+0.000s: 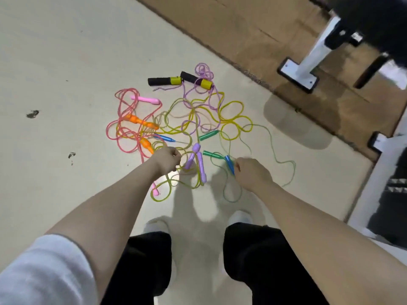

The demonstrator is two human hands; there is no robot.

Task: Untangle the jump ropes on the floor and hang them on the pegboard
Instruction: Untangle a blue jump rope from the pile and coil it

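A tangle of several jump ropes lies on the pale floor: a pink rope [123, 119] with a pink handle [145, 99], orange handles [141, 121], yellow cord loops [231, 115], purple handles [199, 161], green handles [208, 135] and black-and-yellow handles [164, 81]. My left hand [167, 160] is curled over the near edge of the tangle and pinches a thin cord. My right hand [250, 172] grips a blue handle [229, 164] whose thin green cord [284, 159] trails to the right. A second blue handle [164, 137] lies in the tangle. No pegboard is in view.
Brown cardboard sheets [264, 29] cover the floor at the back right. A white stand leg with a black-edged foot [297, 73] and dark equipment [374, 23] stand there. A white frame [387, 177] is at the right edge. My feet [240, 219] are just behind the ropes.
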